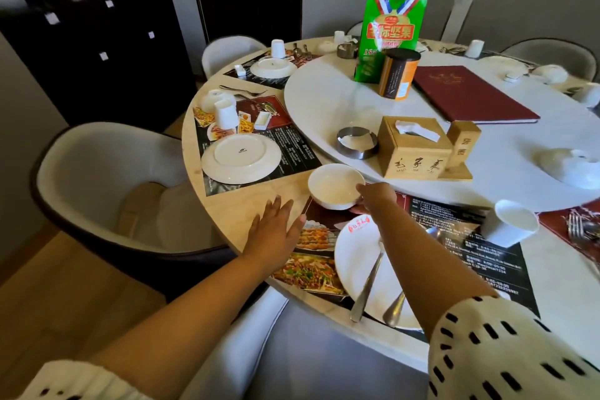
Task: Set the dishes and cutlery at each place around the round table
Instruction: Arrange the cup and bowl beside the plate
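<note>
right fingers (363, 188) pinch bowl (334, 185) rim | left fingers (276, 208) spread straight

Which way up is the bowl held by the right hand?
Upright: the bowl shows its bare white inside, its rim gripped by the right hand.

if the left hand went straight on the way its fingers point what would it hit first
The left hand probably meets the placemat by the upturned plate; depth unclear.
</note>
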`<action>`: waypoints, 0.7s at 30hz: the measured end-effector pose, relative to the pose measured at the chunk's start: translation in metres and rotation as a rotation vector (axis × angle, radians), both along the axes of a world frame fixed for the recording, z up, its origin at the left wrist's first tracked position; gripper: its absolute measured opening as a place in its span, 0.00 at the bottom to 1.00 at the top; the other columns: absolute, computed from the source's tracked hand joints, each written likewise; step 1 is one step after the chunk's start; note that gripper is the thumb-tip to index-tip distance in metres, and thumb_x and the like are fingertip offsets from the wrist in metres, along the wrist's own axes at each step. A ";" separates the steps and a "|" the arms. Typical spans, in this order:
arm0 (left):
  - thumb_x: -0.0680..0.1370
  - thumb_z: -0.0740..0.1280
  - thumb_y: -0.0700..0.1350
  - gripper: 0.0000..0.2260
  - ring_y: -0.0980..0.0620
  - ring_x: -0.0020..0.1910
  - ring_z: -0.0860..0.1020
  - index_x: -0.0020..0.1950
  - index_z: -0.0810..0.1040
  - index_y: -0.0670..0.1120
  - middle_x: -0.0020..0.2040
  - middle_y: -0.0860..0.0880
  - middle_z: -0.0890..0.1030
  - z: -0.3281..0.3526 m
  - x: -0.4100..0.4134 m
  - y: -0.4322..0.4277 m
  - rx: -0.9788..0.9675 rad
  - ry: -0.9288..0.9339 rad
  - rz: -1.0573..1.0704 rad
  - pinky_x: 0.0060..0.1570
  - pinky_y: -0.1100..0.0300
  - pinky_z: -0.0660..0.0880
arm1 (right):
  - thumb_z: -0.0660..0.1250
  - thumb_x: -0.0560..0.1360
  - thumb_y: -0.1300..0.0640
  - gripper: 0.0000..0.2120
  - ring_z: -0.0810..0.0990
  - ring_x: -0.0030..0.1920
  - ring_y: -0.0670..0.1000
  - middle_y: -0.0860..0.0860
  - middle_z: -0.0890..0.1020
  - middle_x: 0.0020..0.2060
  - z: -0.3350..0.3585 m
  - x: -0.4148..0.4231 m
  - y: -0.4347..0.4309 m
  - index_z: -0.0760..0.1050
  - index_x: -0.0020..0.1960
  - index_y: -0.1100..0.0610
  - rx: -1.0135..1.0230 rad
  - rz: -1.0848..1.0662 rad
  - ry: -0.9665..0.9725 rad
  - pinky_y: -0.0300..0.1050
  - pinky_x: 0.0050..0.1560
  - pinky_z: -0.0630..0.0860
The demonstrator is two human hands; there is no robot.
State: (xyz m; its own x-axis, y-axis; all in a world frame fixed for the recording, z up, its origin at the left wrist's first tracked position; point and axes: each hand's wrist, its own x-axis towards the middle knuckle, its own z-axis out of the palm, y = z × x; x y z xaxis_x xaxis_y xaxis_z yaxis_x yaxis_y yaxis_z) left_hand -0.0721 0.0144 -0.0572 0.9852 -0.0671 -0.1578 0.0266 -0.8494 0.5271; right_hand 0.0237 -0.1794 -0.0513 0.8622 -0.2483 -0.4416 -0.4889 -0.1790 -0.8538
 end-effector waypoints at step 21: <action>0.77 0.64 0.53 0.21 0.53 0.63 0.73 0.68 0.70 0.49 0.65 0.50 0.75 0.039 -0.063 -0.202 -0.066 -0.143 -0.491 0.57 0.63 0.68 | 0.64 0.76 0.57 0.07 0.81 0.43 0.56 0.55 0.82 0.44 0.030 -0.149 -0.210 0.79 0.49 0.58 -0.218 -0.169 -0.333 0.52 0.46 0.79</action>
